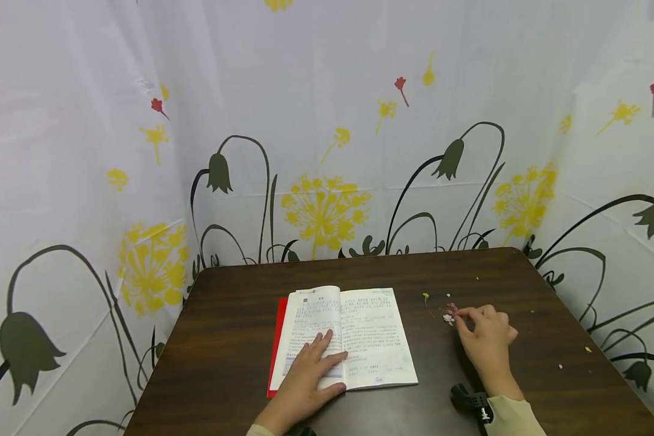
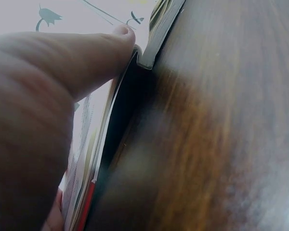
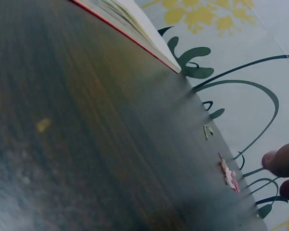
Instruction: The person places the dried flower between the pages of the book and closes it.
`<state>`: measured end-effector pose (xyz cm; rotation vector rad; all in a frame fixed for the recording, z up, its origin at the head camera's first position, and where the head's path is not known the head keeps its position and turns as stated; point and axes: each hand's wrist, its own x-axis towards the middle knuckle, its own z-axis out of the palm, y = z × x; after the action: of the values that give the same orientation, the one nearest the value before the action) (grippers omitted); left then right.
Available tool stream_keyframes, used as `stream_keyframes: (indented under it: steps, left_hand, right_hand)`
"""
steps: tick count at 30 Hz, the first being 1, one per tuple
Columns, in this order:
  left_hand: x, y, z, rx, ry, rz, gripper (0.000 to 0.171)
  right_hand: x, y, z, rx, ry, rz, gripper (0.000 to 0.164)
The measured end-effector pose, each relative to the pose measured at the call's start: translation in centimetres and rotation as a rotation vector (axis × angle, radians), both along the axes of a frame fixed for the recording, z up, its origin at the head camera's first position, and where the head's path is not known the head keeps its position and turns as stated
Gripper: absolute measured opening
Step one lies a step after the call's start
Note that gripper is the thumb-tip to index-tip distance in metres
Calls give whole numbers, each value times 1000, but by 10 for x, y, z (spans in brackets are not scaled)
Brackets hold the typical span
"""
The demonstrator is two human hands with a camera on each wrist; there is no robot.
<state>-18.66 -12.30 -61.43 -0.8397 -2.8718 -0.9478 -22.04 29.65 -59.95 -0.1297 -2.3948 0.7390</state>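
Note:
An open book (image 1: 378, 339) with printed pages and a red cover edge lies on the table. My left hand (image 1: 309, 378) rests on its left page, fingers spread, the thumb near the bottom of the spine. In the left wrist view the thumb (image 2: 101, 57) lies across the book's lower edge. My right hand (image 1: 487, 336) is beside small pink dried flowers (image 1: 449, 316), thumb and forefinger close to them. In the right wrist view its fingertips (image 3: 277, 161) appear apart from the pink flowers (image 3: 229, 178), and nothing shows between them.
A thin yellow flower (image 1: 426, 297) on a stem lies between the book and the pink flowers. Small pale bits (image 1: 587, 349) are scattered on the right of the dark wooden table (image 1: 223, 339). A patterned curtain (image 1: 305, 121) hangs behind.

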Motion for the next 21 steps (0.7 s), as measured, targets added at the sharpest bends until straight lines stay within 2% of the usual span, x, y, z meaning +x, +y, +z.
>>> stream_keyframes:
  steps: [5,13,21]
  left_hand:
    - [1,0,1,8,-11,0,58]
    - [1,0,3,14,-9,-4,58]
    - [2,-1,2,7,-11,-3,57]
  right_hand:
    - [2,-1,0,-14,-20,-1,9]
    - [-2,0,-6,2,-151,14,11]
    - [-3,0,-10,-20,-168,6,12]
